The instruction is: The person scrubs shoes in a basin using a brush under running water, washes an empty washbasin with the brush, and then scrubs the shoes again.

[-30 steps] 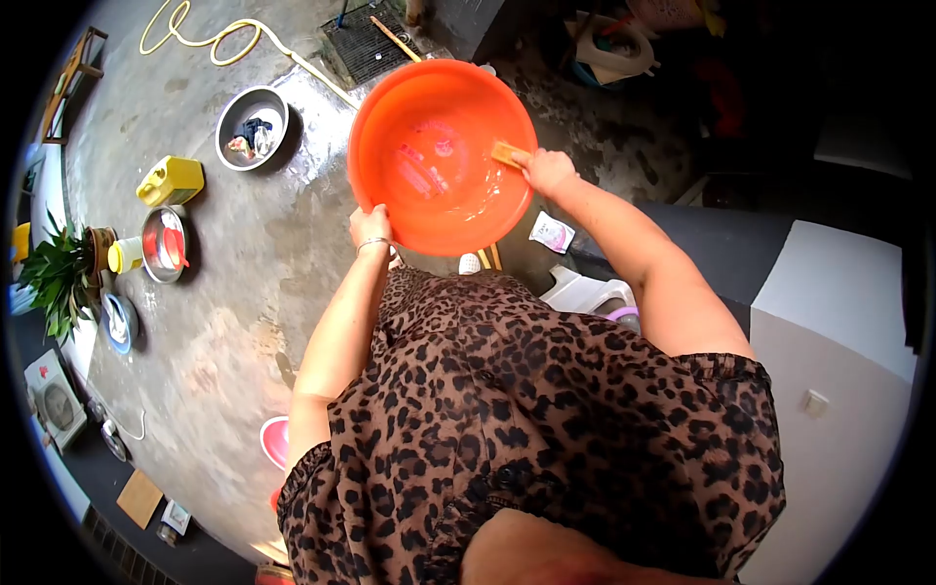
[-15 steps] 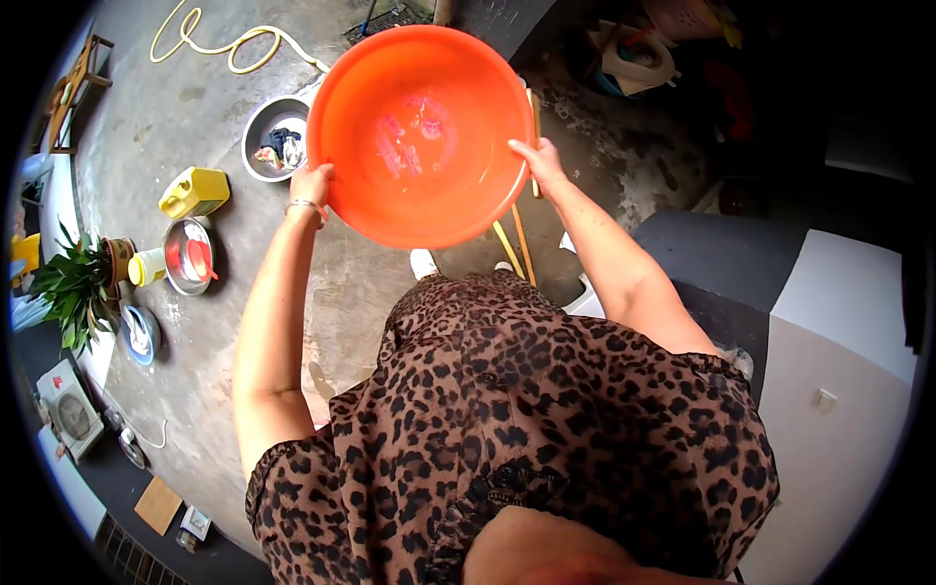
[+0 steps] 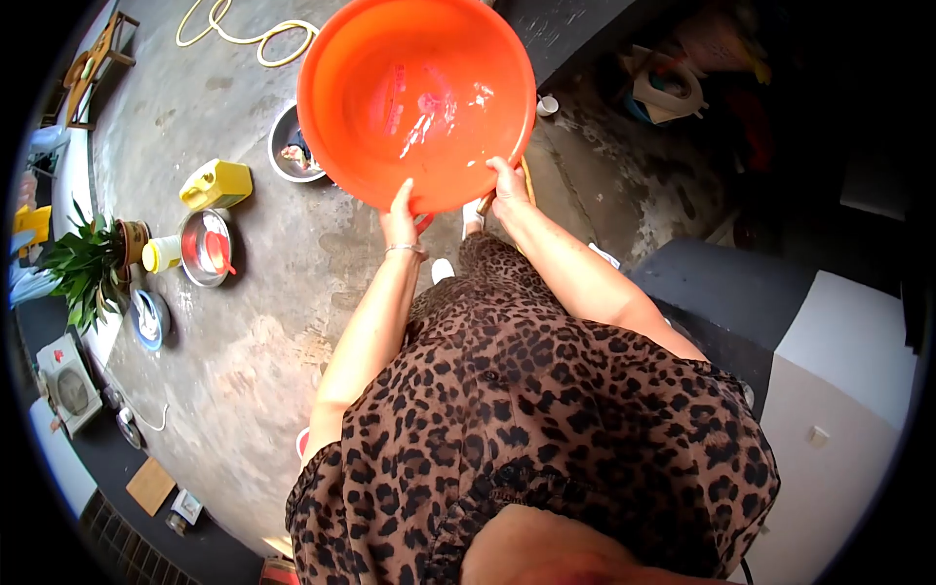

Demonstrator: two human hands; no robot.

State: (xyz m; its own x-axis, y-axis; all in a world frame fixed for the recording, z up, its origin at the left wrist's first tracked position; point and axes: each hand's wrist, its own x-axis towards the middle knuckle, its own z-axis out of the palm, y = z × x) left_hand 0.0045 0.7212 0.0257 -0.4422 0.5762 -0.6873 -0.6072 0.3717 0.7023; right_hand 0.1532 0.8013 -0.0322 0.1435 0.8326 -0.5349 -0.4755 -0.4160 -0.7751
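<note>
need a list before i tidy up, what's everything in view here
Orange basin: one, orange, in both hands
Hose: one, pale yellow, top left
Metal basins: two, grey, left floor, one partly behind orange basin
Jug: one, yellow, between metal basins
Tub: one, yellow and white, beside plant
Plant: one, green, potted, left
Blue basin: one, blue, below tub
Bench: one, brown, top left
Board: one, tan, bottom left
Cup: one, white, right of orange basin
Dark clutter, upper right: uncountable
Shoes: two, white, below orange basin
Left hand: one, bare, basin rim
Right hand: one, bare, basin rim
</note>
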